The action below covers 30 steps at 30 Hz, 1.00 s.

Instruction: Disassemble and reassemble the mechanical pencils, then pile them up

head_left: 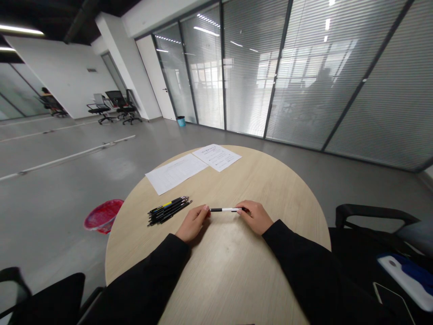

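Between my two hands a black-and-white pen (226, 210) lies level, just over the table top. The fingers of my left hand (194, 222) pinch its left end. At its other end, my right hand (255, 216) closes thumb and fingers on the pen. My fingertips hide both of its ends. Left of my left hand, a pile of black pens (169, 211) rests on the table, one of them with a yellow part.
The round wooden table (277, 180) carries two printed sheets, one on the left (176, 174) and one on the right (216, 157). A red-lined bin (103, 215) stands on the floor at left. Black chairs flank the table, the right chair (375, 215) with things on its seat.
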Each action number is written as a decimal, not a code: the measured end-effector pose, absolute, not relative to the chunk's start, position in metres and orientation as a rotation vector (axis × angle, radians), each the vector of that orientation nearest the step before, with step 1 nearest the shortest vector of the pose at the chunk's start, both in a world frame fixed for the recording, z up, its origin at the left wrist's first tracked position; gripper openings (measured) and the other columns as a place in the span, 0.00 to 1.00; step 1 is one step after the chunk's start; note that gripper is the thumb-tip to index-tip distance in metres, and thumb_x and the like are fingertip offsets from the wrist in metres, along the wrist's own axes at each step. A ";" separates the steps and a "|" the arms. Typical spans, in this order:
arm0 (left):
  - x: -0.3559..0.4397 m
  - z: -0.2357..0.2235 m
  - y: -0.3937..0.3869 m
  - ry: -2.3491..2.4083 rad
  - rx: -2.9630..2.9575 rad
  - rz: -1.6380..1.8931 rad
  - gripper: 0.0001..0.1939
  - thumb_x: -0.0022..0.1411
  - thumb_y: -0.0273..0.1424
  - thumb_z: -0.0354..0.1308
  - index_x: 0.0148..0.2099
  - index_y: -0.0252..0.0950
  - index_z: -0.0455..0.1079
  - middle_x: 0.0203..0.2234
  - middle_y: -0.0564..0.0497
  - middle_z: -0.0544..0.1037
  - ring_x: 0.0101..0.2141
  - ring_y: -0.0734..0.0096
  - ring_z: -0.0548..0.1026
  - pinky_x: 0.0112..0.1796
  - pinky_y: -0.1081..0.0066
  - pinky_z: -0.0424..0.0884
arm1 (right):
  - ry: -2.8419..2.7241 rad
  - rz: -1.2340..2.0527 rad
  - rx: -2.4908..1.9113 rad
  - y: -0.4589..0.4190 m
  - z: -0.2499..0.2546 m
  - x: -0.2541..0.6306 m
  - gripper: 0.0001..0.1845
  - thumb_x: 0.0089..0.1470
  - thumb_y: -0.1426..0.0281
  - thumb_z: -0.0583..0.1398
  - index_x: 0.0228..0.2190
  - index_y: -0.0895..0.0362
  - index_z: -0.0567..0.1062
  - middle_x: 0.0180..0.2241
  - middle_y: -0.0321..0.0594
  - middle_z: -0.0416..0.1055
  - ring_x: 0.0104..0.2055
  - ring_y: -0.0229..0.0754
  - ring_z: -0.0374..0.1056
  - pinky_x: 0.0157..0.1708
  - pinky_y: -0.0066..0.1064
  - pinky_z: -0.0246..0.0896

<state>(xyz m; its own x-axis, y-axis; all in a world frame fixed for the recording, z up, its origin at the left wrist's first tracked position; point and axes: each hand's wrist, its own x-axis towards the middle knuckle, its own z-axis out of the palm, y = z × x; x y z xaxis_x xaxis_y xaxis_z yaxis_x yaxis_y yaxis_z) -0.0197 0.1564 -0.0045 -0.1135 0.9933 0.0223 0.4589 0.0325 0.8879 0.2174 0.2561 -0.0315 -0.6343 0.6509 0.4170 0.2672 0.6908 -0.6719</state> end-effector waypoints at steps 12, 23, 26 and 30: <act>-0.021 -0.004 0.158 1.636 1.615 0.961 0.25 0.66 0.49 0.46 0.24 0.36 0.61 0.18 0.56 0.62 0.22 0.73 0.59 0.26 0.72 0.56 | -2.251 0.748 -0.699 0.256 -0.031 0.218 0.09 0.60 0.70 0.57 0.36 0.57 0.78 0.31 0.40 0.75 0.32 0.41 0.67 0.35 0.31 0.58; -0.021 -0.001 0.155 1.622 1.582 0.956 0.22 0.64 0.49 0.49 0.27 0.37 0.62 0.17 0.57 0.63 0.21 0.73 0.59 0.23 0.73 0.55 | -2.242 0.788 -0.706 0.257 -0.032 0.219 0.09 0.60 0.70 0.57 0.37 0.56 0.78 0.32 0.40 0.76 0.32 0.41 0.68 0.35 0.31 0.60; -0.022 -0.002 0.156 1.625 1.596 0.957 0.22 0.64 0.49 0.48 0.27 0.37 0.62 0.17 0.57 0.63 0.21 0.73 0.60 0.24 0.73 0.56 | -2.245 0.795 -0.713 0.257 -0.031 0.218 0.10 0.60 0.69 0.57 0.36 0.56 0.78 0.32 0.40 0.76 0.32 0.40 0.68 0.34 0.31 0.59; -0.023 -0.006 0.157 1.604 1.550 0.999 0.22 0.64 0.49 0.50 0.27 0.37 0.61 0.17 0.58 0.62 0.21 0.75 0.59 0.23 0.74 0.55 | -2.249 0.836 -0.724 0.256 -0.030 0.218 0.10 0.60 0.68 0.57 0.36 0.56 0.79 0.31 0.40 0.77 0.31 0.40 0.68 0.32 0.30 0.58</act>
